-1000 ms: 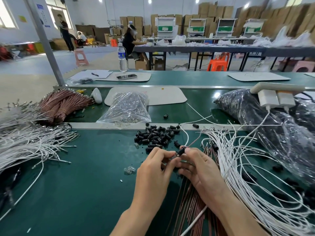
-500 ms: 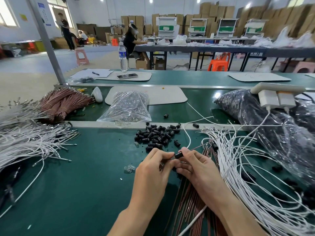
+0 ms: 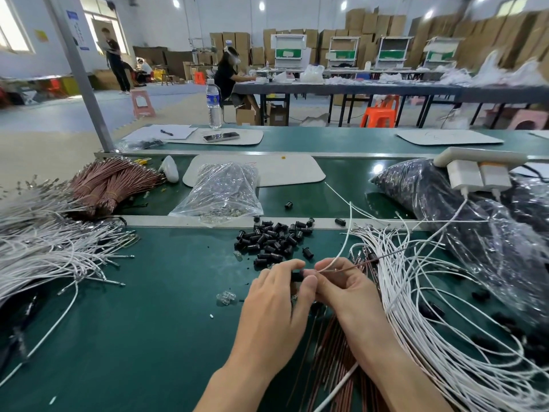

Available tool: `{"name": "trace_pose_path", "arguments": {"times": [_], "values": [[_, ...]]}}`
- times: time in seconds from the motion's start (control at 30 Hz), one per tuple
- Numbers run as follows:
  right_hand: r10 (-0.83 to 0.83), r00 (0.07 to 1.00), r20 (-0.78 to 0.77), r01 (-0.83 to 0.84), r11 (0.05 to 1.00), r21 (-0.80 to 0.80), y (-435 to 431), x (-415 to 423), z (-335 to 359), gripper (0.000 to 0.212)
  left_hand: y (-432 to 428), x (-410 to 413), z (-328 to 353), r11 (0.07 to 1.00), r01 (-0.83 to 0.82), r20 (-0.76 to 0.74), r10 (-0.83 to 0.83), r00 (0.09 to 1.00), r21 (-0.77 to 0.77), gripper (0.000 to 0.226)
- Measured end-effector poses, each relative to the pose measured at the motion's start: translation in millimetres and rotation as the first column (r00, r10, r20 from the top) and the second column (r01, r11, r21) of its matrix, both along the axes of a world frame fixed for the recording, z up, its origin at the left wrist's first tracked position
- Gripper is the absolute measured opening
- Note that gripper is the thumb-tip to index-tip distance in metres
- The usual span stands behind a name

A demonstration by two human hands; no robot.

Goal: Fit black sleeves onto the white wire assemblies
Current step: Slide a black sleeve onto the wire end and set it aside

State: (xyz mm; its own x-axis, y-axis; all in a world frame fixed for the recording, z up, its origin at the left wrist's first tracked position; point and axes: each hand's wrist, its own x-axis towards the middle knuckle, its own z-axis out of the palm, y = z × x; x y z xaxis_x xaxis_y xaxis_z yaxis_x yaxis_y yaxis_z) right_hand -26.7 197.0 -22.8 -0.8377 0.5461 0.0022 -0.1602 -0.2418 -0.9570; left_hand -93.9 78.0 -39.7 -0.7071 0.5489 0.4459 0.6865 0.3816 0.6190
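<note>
Table [image 3: 118,337] green-topped, both hands together near its middle. Left hand [image 3: 276,304]: grip closed tight, thumb and forefinger curled round one black sleeve [image 3: 297,276], only the dark body of it showing between the fingers. Right hand [image 3: 346,289]: grip a narrow pinch, fingertips closed on a white wire [image 3: 349,224] and a thin brown wire [image 3: 383,257], just beside the right end of the black sleeve. Cannot tell whether the wire ends are inside it. White wire rises from the pinch toward the far side of the table; thin brown wire runs off to the right, across the white loop.

Sleeve pile [image 3: 273,239], loose and black, just beyond the hands. Large loop of white wires [image 3: 430,316] at right, close against the right forearm. Second heap of white wires [image 3: 44,251] well apart at left. Brown wires [image 3: 335,349] lie beneath the wrists; tied brown bundle [image 3: 113,182] at far left. Clear bag [image 3: 219,188] behind the sleeve pile. Dark bag [image 3: 439,200] at right, under a white power strip [image 3: 475,157]. Small clear piece [image 3: 225,298] on the table, left of the left hand.
</note>
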Motion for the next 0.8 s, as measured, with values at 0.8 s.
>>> {"name": "trace_pose_path", "arguments": {"times": [0.8], "values": [[0.027,0.993,-0.117,-0.035,0.997,-0.062,4,9,15,0.034,-8,-2,15,0.906,-0.137,0.216,0.053,0.975,0.400,0.012]]}}
